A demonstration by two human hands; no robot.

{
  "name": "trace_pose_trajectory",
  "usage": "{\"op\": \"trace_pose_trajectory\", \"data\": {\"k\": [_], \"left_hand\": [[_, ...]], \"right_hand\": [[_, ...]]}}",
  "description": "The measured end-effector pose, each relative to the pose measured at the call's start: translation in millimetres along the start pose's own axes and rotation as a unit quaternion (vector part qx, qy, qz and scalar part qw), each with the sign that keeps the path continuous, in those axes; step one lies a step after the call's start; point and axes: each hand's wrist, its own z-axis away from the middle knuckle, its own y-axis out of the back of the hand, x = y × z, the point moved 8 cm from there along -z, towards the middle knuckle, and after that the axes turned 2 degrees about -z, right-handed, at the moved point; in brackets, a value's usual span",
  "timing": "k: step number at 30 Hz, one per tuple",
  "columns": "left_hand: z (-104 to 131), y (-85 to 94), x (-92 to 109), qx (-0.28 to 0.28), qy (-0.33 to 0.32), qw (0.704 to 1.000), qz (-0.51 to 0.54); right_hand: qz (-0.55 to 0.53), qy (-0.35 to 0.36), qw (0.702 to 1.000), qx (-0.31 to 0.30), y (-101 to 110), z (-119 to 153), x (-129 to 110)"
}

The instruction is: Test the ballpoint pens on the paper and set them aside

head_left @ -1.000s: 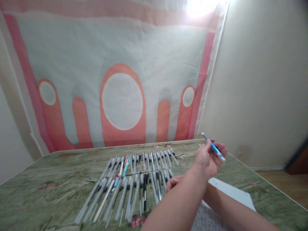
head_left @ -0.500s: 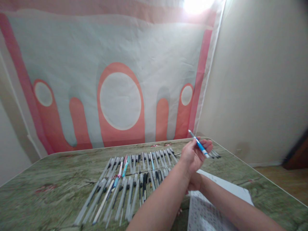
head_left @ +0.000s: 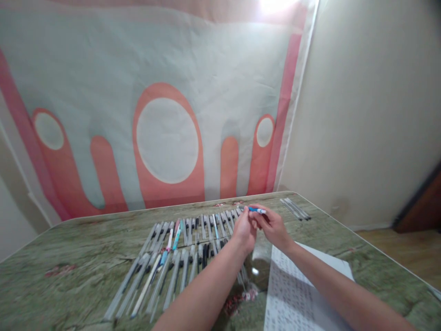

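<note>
A blue pen [head_left: 255,210] with a white end lies nearly level between my two hands, above the far right part of the table. My left hand [head_left: 245,230] is closed around its left, grey end. My right hand [head_left: 274,228] pinches the pen near the white end, fingers bent. Just left of and below the hands lie rows of pens and clear-barrelled pen parts [head_left: 175,276], some partly hidden by my left forearm. Under my right forearm is a sheet of paper [head_left: 285,285] covered in handwriting.
Several thin pens or refills [head_left: 295,209] lie at the table's far right corner. The table [head_left: 79,257] has a green, wood-patterned cover. Behind it hangs a grey and coral cloth [head_left: 213,92], with a plain wall [head_left: 354,115] to the right.
My right hand has come up from beneath my left wrist to the pen. The pen has moved left and tipped from slanted to nearly level. The thin pens at the far right are now uncovered.
</note>
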Motion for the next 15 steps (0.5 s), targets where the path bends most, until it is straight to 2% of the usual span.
{"op": "trace_pose_trajectory", "data": {"k": [2,3,4,6,8,9,10,12,13,15], "left_hand": [[27.7,0.1,-14.8,-0.001,-0.02,0.991,-0.136],[44.9,-1.0,-27.9,-0.018,-0.017,0.972,-0.234],[63.7,-7.5,-43.9,-0.071,-0.023,0.942,-0.326],[100.9,-18.8,-86.0,-0.181,-0.03,0.857,-0.482],[122.5,-12.1,-128.8,-0.196,0.018,0.782,-0.592],[127.0,-8.6,-143.8,-0.192,0.034,0.753,-0.628],[127.7,-7.7,-151.3,-0.186,0.026,0.735,-0.652],[123.8,-15.5,-152.0,-0.214,-0.025,0.701,-0.68],[120.6,-21.2,-145.8,-0.237,-0.059,0.681,-0.69],[116.7,-32.5,-131.1,-0.316,-0.102,0.622,-0.709]], "right_hand": [[0.043,0.019,0.997,0.056,19.2,-6.5,-4.8],[0.061,0.032,0.993,0.094,31.0,-10.2,-7.7],[0.072,0.045,0.987,0.135,43.1,-13.4,-10.4],[0.056,0.044,0.98,0.187,62.5,-19.5,-9.5],[-0.007,0.008,0.983,0.181,71.2,-26.1,-0.8],[-0.042,-0.011,0.984,0.173,73.5,-28.4,3.4],[-0.072,-0.027,0.983,0.167,75.4,-30.1,6.7],[-0.119,-0.046,0.977,0.169,80.7,-31.8,10.1],[-0.141,-0.054,0.974,0.171,83.5,-32.4,11.4],[-0.186,-0.079,0.966,0.162,87.5,-33.8,15.9]]}}
